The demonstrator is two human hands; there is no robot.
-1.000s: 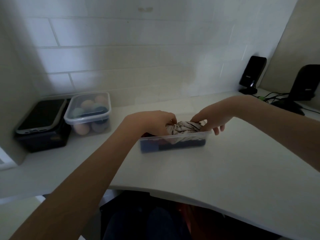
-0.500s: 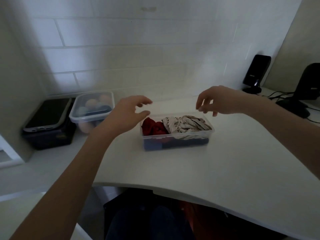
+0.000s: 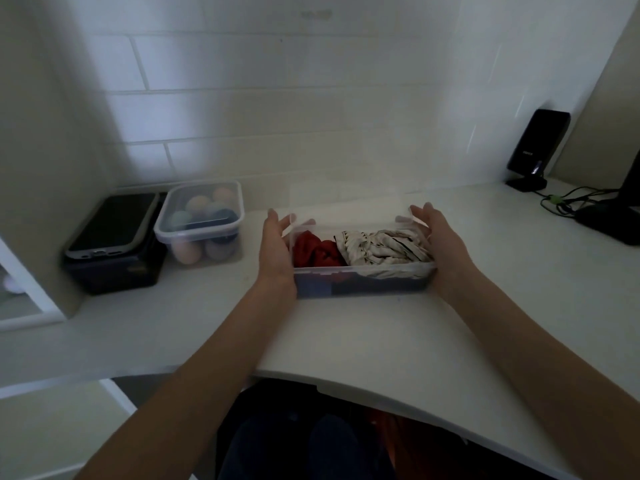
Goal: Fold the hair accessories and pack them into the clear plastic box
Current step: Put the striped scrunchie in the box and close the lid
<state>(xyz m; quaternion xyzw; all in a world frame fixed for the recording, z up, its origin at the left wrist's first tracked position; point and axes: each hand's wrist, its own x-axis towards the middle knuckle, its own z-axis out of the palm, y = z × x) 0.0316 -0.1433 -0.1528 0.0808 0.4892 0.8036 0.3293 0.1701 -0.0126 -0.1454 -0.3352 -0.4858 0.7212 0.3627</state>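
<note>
The clear plastic box (image 3: 362,277) sits mid-frame on the white surface (image 3: 381,341), long side running left to right. The left hand (image 3: 275,252) and right hand (image 3: 441,245), fingers open, press its short ends.

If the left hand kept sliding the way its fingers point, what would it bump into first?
Probably the tiled wall: the left hand, flat against the clear plastic box, points across bare counter. Depth is unclear.
</note>
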